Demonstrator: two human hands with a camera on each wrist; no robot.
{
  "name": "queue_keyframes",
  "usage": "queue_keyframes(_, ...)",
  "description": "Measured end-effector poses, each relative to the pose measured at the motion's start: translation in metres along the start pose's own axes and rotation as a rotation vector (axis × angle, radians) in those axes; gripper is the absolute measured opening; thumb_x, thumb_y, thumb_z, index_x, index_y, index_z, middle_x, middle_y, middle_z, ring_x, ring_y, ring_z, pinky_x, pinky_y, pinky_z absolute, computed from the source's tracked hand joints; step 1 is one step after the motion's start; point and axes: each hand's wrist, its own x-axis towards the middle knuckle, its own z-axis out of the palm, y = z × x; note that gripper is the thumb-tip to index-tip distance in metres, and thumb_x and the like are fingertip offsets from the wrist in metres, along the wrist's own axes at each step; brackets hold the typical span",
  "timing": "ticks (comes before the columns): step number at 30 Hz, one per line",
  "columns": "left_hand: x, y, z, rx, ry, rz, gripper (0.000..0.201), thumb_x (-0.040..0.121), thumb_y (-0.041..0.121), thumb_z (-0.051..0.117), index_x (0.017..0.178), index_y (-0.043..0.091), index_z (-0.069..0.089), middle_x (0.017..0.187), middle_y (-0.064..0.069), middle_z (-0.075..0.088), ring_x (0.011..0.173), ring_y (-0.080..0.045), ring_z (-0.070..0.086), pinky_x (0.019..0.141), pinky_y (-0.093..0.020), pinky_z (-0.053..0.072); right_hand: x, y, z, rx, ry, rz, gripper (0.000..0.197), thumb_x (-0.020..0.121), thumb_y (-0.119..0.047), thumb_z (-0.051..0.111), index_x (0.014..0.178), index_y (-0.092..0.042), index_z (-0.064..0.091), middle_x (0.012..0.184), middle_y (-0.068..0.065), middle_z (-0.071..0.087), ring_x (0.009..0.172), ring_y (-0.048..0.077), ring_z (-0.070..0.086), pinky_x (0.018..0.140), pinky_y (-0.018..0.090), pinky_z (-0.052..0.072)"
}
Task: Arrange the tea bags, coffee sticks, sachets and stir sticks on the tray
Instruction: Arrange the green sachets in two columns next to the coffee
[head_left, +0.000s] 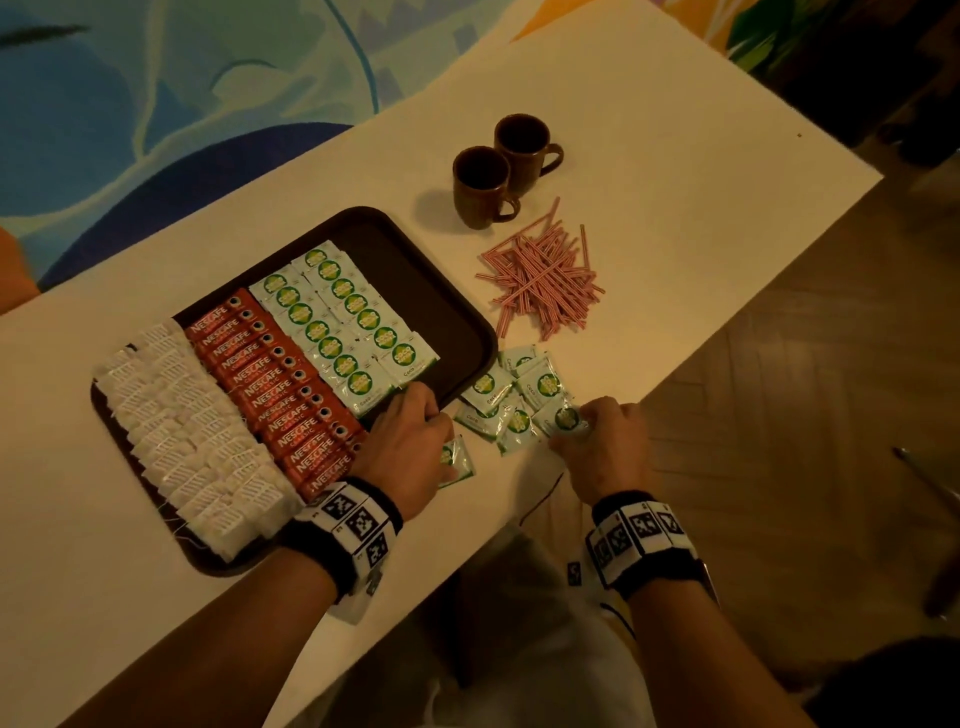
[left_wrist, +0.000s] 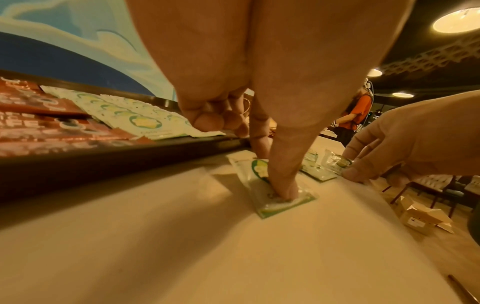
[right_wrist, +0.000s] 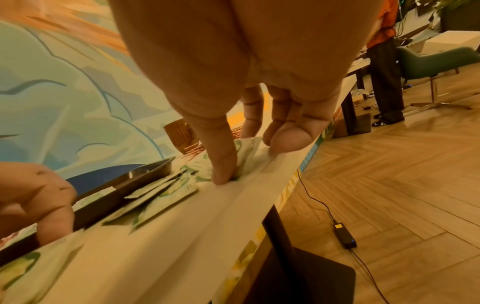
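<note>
A dark brown tray (head_left: 462, 312) holds white tea bags (head_left: 182, 426) on its left, red coffee sticks (head_left: 280, 384) in the middle and two rows of green-and-white sachets (head_left: 337, 322). My left hand (head_left: 439, 441) sits at the tray's near right rim. Its thumb presses one sachet (left_wrist: 283, 205) flat on the table while its fingers touch the sachets on the tray. My right hand (head_left: 571, 434) pinches a crinkled sachet (head_left: 566, 417) at the near edge of a loose sachet pile (head_left: 498, 400). Striped stir sticks (head_left: 540, 280) lie heaped beyond.
Two brown mugs (head_left: 498, 171) stand behind the stir sticks. The table's front edge (right_wrist: 298, 168) runs just right of my right hand. The tray's far right part is bare. Another person (left_wrist: 355, 115) stands in the background. A cable and adapter (right_wrist: 344, 236) lie on the floor.
</note>
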Motion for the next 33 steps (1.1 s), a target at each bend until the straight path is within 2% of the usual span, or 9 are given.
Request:
queue_keyframes(4, -0.002, 0.003, 0.001, -0.040, -0.022, 0.014, 0.040, 0.079, 0.033, 0.085, 0.110, 0.021, 0.061, 0.125, 0.002, 0.036, 0.115, -0.017, 0.042, 0.099, -0.036, 0.047, -0.001, -0.002, -0.004, -0.012, -0.013, -0.013, 0.044, 0.081, -0.028, 0.085, 0.114, -0.019, 0.057, 0.118, 0.003, 0.054, 0.098, 0.017, 0.051, 0.077, 0.032, 0.048)
queue_keyframes(10, -0.008, 0.002, -0.006, -0.178, -0.069, 0.021, 0.019, 0.093, 0.026, 0.070, 0.098, 0.028, 0.052, 0.104, 0.008, 0.057, 0.103, -0.015, 0.053, 0.083, -0.034, 0.051, -0.009, -0.006, -0.015, 0.084, -0.029, -0.080, 0.022, 0.095, -0.026, 0.071, 0.113, -0.019, 0.060, 0.106, 0.002, 0.065, 0.092, 0.023, 0.062, 0.075, 0.038, 0.056)
queue_keyframes(14, -0.009, -0.006, -0.020, -0.333, -0.020, -0.066, 0.022, 0.090, 0.028, 0.075, 0.103, 0.027, 0.057, 0.100, 0.007, 0.065, 0.091, -0.013, 0.063, 0.078, -0.040, 0.057, -0.009, -0.022, -0.019, 0.130, -0.012, -0.202, 0.019, 0.093, -0.025, 0.073, 0.097, -0.037, 0.058, 0.098, -0.001, 0.068, 0.085, 0.025, 0.067, 0.073, 0.047, 0.060)
queue_keyframes(18, -0.008, -0.021, -0.034, -0.508, 0.097, -0.150, 0.030, 0.086, 0.024, 0.081, 0.109, 0.024, 0.061, 0.091, 0.016, 0.065, 0.084, 0.002, 0.062, 0.069, -0.018, 0.052, -0.005, -0.049, -0.017, 0.172, -0.070, -0.275, 0.026, 0.093, -0.023, 0.072, 0.093, -0.044, 0.057, 0.095, -0.007, 0.067, 0.084, 0.023, 0.070, 0.073, 0.048, 0.061)
queue_keyframes(20, -0.008, -0.029, -0.040, -0.541, 0.172, -0.184, 0.029, 0.085, 0.020, 0.081, 0.107, 0.024, 0.062, 0.089, 0.017, 0.064, 0.082, 0.004, 0.061, 0.066, -0.012, 0.047, -0.002, -0.061, -0.015, 0.169, -0.118, -0.316, 0.020, 0.094, -0.022, 0.073, 0.103, -0.036, 0.062, 0.096, -0.006, 0.065, 0.086, 0.017, 0.066, 0.070, 0.034, 0.059)
queue_keyframes(22, -0.007, -0.039, -0.043, -0.539, 0.241, -0.214, 0.028, 0.085, 0.017, 0.082, 0.106, 0.023, 0.064, 0.095, 0.010, 0.067, 0.086, -0.006, 0.063, 0.073, -0.020, 0.051, -0.001, -0.074, -0.012, 0.128, -0.168, -0.333, 0.023, 0.094, -0.021, 0.073, 0.114, -0.027, 0.063, 0.101, -0.003, 0.063, 0.087, 0.014, 0.061, 0.063, 0.017, 0.047)
queue_keyframes(24, -0.004, -0.049, -0.045, -0.531, 0.295, -0.243, 0.027, 0.084, 0.016, 0.082, 0.106, 0.023, 0.067, 0.101, 0.006, 0.068, 0.093, -0.011, 0.063, 0.080, -0.028, 0.055, 0.002, -0.086, -0.006, 0.120, -0.208, -0.338, 0.026, 0.094, -0.019, 0.072, 0.118, -0.025, 0.062, 0.104, -0.002, 0.063, 0.091, 0.014, 0.061, 0.061, 0.012, 0.041)
queue_keyframes(29, 0.003, -0.069, -0.044, -0.526, 0.380, -0.282, 0.028, 0.082, 0.016, 0.083, 0.107, 0.022, 0.070, 0.100, 0.004, 0.066, 0.094, -0.013, 0.060, 0.085, -0.034, 0.055, 0.013, -0.112, 0.008, 0.079, -0.245, -0.410, 0.024, 0.092, -0.019, 0.075, 0.114, -0.026, 0.067, 0.097, -0.003, 0.066, 0.089, 0.015, 0.063, 0.068, 0.020, 0.043)
queue_keyframes(33, 0.007, -0.074, -0.038, -0.552, 0.362, -0.299, 0.028, 0.082, 0.017, 0.083, 0.107, 0.022, 0.072, 0.098, 0.005, 0.065, 0.092, -0.012, 0.062, 0.085, -0.034, 0.055, 0.026, -0.129, 0.018, 0.035, -0.281, -0.441, 0.024, 0.091, -0.018, 0.076, 0.111, -0.027, 0.068, 0.090, -0.007, 0.065, 0.084, 0.012, 0.062, 0.070, 0.022, 0.046)
